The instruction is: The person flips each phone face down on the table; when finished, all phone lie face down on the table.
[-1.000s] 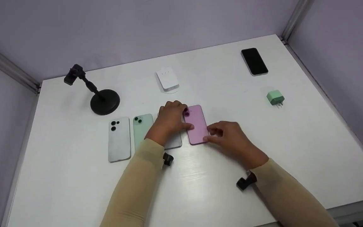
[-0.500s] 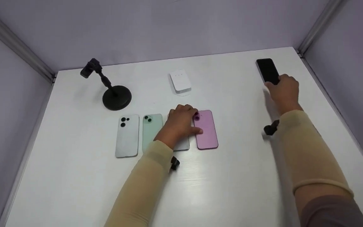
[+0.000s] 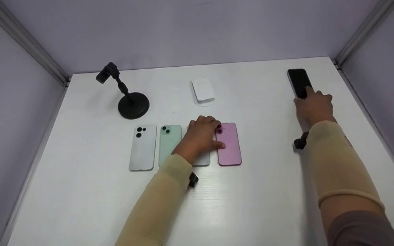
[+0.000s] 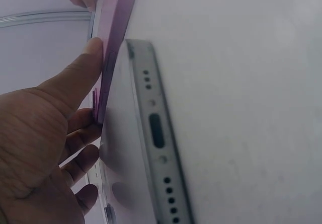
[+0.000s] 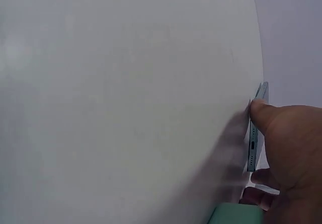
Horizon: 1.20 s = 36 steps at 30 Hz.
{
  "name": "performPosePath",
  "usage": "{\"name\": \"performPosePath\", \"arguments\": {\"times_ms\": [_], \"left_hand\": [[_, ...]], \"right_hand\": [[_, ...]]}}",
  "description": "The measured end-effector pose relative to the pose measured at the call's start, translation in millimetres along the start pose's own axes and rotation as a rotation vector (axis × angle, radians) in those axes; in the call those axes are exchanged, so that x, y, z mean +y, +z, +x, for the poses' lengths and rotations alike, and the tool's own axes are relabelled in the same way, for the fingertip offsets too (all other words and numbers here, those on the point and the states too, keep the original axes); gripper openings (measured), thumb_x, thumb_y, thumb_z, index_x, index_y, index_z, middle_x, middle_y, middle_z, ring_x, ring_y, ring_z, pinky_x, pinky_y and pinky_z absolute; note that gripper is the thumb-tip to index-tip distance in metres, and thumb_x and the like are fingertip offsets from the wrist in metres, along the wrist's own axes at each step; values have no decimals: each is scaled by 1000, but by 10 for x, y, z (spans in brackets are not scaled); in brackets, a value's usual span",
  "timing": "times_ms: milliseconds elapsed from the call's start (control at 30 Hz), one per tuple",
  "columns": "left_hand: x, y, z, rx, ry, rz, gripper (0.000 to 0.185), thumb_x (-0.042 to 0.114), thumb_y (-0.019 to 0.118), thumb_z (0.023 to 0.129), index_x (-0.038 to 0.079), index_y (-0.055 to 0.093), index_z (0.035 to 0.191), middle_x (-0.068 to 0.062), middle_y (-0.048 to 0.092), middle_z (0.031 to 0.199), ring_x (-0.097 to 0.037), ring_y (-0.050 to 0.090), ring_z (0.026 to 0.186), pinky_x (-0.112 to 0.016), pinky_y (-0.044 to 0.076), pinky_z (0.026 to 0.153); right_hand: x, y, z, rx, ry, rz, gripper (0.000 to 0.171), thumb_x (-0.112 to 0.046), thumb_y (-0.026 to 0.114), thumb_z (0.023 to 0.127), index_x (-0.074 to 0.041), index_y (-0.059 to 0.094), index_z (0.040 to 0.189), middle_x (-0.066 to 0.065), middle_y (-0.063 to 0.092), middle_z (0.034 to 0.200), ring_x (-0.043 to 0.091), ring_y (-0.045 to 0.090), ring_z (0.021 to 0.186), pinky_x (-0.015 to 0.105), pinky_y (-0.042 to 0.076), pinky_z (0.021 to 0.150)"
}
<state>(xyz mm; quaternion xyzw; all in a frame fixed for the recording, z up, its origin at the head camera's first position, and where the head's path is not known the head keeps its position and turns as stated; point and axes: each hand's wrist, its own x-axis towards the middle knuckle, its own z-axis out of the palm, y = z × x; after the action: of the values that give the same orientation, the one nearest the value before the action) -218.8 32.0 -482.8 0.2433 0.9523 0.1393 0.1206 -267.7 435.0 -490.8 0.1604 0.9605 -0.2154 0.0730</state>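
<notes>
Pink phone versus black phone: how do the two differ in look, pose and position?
The pink phone lies camera side up in the row of phones, the left hand touching its edge. The black phone lies dark screen up, alone near the far right corner, under the right hand. Both lie flat on the white table.

A test booth: white table [image 3: 251, 191] enclosed by plain lilac walls [image 3: 190, 30].
</notes>
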Motion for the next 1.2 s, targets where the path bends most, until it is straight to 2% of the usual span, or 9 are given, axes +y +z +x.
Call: {"name": "performPosePath", "arguments": {"times_ms": [100,267,367,500,600,800,933,1067,1200], "left_hand": [[2,-13,6,-1,3,-5,80,60,77,83,18,53,148,2,52,147,-23,42,139,-46,35,114],[-1,-3,28,-6,5,3,82,60,77,83,18,53,149,2,52,148,-23,41,139,-46,34,114],[6,10,41,-9,7,-1,82,61,77,83,19,53,149,2,52,149,-24,41,140,-47,33,114],[2,13,57,-11,7,4,82,62,77,83,19,52,149,2,51,149,-24,40,140,-47,33,114],[-17,-1,70,-15,5,14,83,62,77,83,19,52,149,2,51,149,-24,40,141,-47,34,114],[-58,-32,111,-15,7,6,81,62,77,82,20,53,147,1,51,148,-25,40,140,-47,33,113],[-85,-49,116,-15,-6,-4,79,61,77,82,20,55,145,1,51,148,-25,40,140,-46,34,112],[-100,-55,125,-13,-12,-13,78,61,78,82,20,55,145,1,51,148,-25,40,140,-46,34,111],[-94,-41,139,-9,-14,-20,79,60,78,82,19,55,146,0,51,149,-26,40,140,-47,34,112]], "right_hand": [[-55,-1,2,-7,-18,-45,78,-59,29,105,-13,11,165,40,20,159,67,23,137,75,26,109],[-83,99,-9,88,2,35,71,-51,40,107,-8,27,162,38,36,153,61,31,138,69,29,112],[-113,126,-38,122,34,58,75,-45,45,106,6,26,158,42,40,147,58,33,137,65,32,113],[-209,109,-131,105,81,40,87,-40,48,99,20,14,152,47,39,140,59,35,133,64,35,111],[-302,143,-256,83,75,43,90,-41,49,96,22,16,150,45,39,141,58,36,133,64,35,110],[-452,291,-579,77,34,100,85,-44,59,92,21,36,141,36,47,131,48,46,120,61,43,100],[-517,392,-786,27,10,129,86,-50,68,88,18,45,136,33,52,127,44,53,113,58,48,95],[-536,483,-988,-17,-29,173,92,-53,75,85,15,45,139,32,55,129,43,56,117,58,49,98],[-518,555,-1193,-20,-54,199,100,-57,80,81,14,44,141,31,55,129,43,56,118,58,48,99]]}}
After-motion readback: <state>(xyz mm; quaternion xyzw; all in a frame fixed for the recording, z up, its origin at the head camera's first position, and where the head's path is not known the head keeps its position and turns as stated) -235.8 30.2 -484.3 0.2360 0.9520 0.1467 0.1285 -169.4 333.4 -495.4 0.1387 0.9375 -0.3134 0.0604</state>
